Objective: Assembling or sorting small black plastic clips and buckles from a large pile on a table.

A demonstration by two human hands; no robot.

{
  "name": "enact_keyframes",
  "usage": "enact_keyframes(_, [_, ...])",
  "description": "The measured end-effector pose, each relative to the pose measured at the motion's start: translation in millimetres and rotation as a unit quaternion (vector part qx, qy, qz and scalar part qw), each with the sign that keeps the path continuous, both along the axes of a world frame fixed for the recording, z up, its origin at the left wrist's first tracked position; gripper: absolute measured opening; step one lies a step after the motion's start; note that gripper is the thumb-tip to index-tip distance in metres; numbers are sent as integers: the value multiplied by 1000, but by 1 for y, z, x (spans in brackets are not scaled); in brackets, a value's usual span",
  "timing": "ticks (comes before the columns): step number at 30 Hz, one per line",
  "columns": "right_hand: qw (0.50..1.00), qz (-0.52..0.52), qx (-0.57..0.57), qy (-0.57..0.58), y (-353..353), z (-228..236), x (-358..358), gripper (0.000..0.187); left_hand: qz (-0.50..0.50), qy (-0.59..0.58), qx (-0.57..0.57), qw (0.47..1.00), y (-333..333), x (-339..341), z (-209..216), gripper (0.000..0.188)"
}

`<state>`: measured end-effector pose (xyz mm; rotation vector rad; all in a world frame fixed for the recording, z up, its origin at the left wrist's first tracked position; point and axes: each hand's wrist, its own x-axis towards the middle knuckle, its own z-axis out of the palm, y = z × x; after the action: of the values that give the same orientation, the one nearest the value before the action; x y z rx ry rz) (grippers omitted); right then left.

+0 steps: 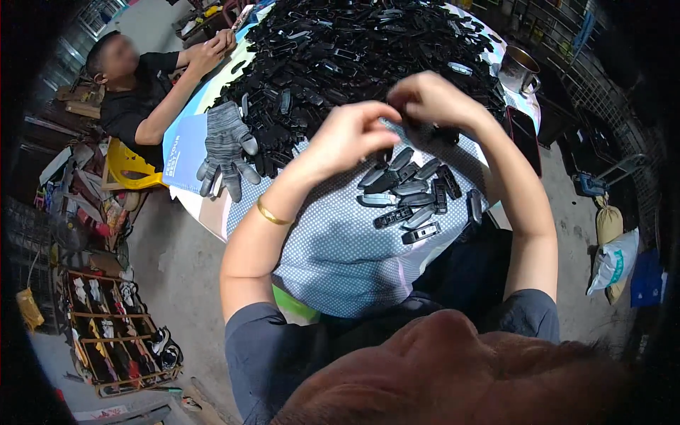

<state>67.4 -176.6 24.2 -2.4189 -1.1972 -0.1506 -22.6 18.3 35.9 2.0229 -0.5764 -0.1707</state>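
Observation:
My left hand [356,133], with a gold bangle at the wrist, is curled at the near edge of a large heap of black plastic pieces [312,64]. A small black plastic piece [385,154] shows under its fingertips. Beside it, my right hand [433,100] bends down over the heap; its fingers are blurred and partly hidden, and what they touch cannot be made out. Just below both hands, several black and dark-grey elongated pieces [409,188] lie loosely grouped on a patterned grey cloth [333,237] that hangs over the table's near edge.
A grey knitted glove [228,145] lies left of the heap. On the right are a metal mug [519,69] and a dark phone [523,134]. Another person [131,92] sits at the far left beside a yellow stool [131,170]. Sacks [615,258] stand on the floor at right.

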Motion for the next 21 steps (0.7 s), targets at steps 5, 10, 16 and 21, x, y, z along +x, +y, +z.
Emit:
enact_keyframes(5, [951,-196,76,-225,21,3,75,22,-118,-90,71,986,-15,-14,-14,28])
enact_keyframes(10, [931,-284,13,-230,50,-9,133,17,60,-341,148,926,16,25,-33,22])
enact_keyframes(16, [925,-305,-73,-216,54,-3,134,22,86,-360,254,894,19,38,-47,25])
enact_keyframes(21, [934,-239,79,-253,31,1,88,21,100,-373,294,874,16,43,-53,20])
